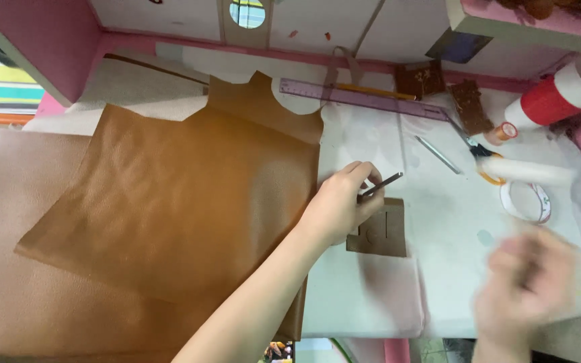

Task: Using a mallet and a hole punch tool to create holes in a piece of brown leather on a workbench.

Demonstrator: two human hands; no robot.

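Observation:
My left hand rests near the right edge of a large tan leather sheet and pinches a thin dark metal tool. Just right of that hand lies a small brown cardboard template with cut-out slots. My right hand is blurred with motion at the lower right above the white work surface; nothing shows in it, and whether its fingers are apart or closed is unclear.
A purple ruler lies at the back. Scissors, a metal rod, a tape ring, a white roll and a red-and-white tube sit at the right. Dark leather scraps lie near the pink frame.

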